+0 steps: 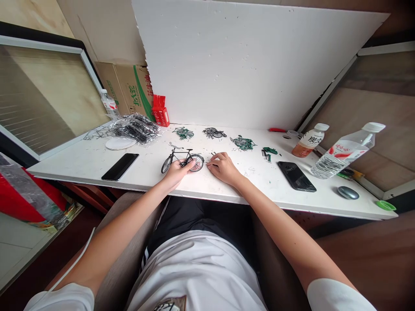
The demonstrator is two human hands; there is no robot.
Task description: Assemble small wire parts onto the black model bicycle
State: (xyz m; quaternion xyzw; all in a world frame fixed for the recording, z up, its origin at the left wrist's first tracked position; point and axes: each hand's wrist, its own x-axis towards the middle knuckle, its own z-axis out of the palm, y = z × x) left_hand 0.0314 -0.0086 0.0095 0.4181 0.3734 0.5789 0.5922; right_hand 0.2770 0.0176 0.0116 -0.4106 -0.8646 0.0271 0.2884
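Observation:
A small black model bicycle stands upright near the front edge of the white table, its front wheel to the left. My left hand is closed around its lower frame and rear wheel, the thumb lying over that wheel. Just to the right, my right hand rests low on the table with its fingertips pinched together. Small dark parts lie by those fingertips; whether anything is between the fingers is too small to make out.
Piles of green parts and black parts lie farther back. A bagged heap of black parts sits at left. Phones flank my hands. Bottles and a mouse stand at right; a white board rises behind.

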